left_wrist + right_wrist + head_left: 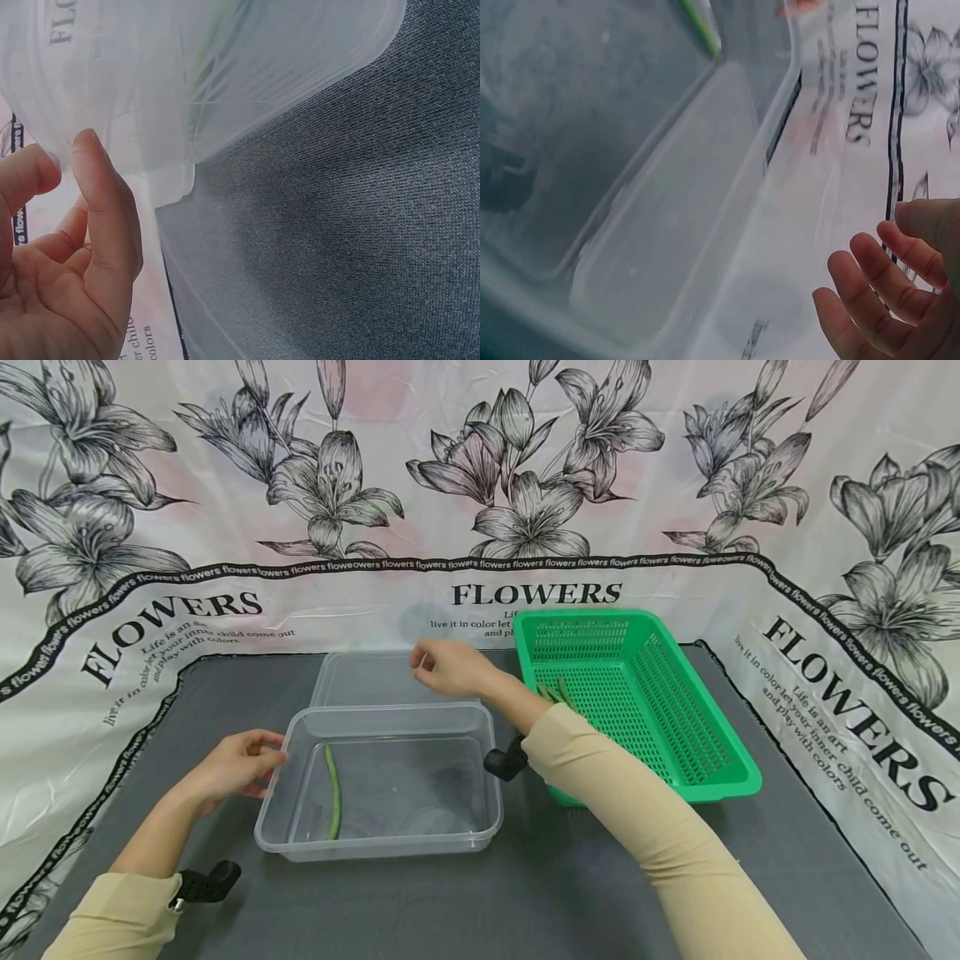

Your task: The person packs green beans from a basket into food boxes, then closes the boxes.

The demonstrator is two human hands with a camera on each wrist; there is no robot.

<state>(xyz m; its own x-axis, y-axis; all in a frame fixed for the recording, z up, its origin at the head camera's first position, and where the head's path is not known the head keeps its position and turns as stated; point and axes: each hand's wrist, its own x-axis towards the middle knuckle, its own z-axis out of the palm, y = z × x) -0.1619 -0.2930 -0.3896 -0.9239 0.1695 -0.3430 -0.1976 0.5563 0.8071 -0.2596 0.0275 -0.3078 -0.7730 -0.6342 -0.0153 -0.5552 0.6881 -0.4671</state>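
A clear plastic container [390,853] stands on the grey cloth with one green bean [333,793] lying lengthwise near its left end. At its left rim, my left hand [236,764] has thumb and forefinger about the edge, as the left wrist view also shows. My right hand [453,668] hovers over the container's far side with fingers loosely bent and nothing between them. In the right wrist view, those bent fingers [874,289] are bare. More beans [555,692] lie in the green basket [720,789], partly behind my right forearm.
Behind the container lies a clear flat lid [352,677]. The green basket stands close on the right, under my right forearm. A flower-printed cloth [360,602] rises at the back and sides of the grey surface [450,918].
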